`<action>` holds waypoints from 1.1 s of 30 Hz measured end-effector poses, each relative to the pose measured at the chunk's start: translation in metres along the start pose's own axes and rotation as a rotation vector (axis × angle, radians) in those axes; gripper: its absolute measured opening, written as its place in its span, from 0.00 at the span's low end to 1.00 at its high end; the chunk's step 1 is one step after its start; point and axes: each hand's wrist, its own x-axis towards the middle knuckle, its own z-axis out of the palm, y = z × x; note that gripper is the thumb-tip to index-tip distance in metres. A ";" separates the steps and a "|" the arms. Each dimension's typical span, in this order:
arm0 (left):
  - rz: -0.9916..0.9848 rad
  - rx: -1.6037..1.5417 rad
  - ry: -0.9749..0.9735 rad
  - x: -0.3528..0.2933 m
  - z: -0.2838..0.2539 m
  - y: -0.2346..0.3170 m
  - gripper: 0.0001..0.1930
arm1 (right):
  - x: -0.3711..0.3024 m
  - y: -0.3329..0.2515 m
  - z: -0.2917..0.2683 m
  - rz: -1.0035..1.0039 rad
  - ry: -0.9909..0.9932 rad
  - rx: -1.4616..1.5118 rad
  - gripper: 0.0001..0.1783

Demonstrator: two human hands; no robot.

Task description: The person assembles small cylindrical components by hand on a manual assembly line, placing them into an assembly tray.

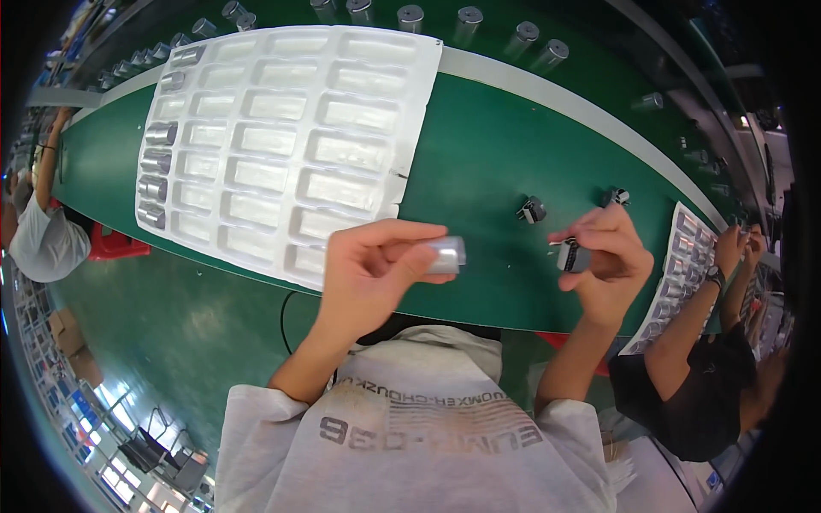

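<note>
My left hand (368,265) is closed round a short silver metal cylinder (448,255), its smooth end pointing right, above the green tabletop (479,162). To the right, my right hand (617,261) pinches a small dark grey part (571,256) with a black face and thin metal prongs. The two held pieces are apart. Just beyond my right hand, two similar dark parts lie on the table, one at the left (531,209) and one at the right (616,197). Left of my hands is a white moulded tray (417,85); several silver cylinders (154,188) fill pockets in its leftmost column.
Behind a pale rail (505,70), several silver cylinders (469,24) stand along a dark green strip. On the right, a co-worker (693,385) works by another filled tray (680,274). Another person (51,244) is at the far left, near a red stool (118,244).
</note>
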 end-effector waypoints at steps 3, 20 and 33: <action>0.059 0.000 0.081 -0.001 0.003 0.002 0.11 | -0.001 -0.002 0.009 -0.044 0.125 0.016 0.26; 0.127 0.037 0.070 -0.006 0.021 -0.012 0.11 | 0.005 -0.008 0.042 0.019 -0.159 -0.183 0.27; 0.123 0.077 0.175 0.000 0.012 0.025 0.13 | 0.072 0.008 -0.001 -0.140 0.035 -0.699 0.19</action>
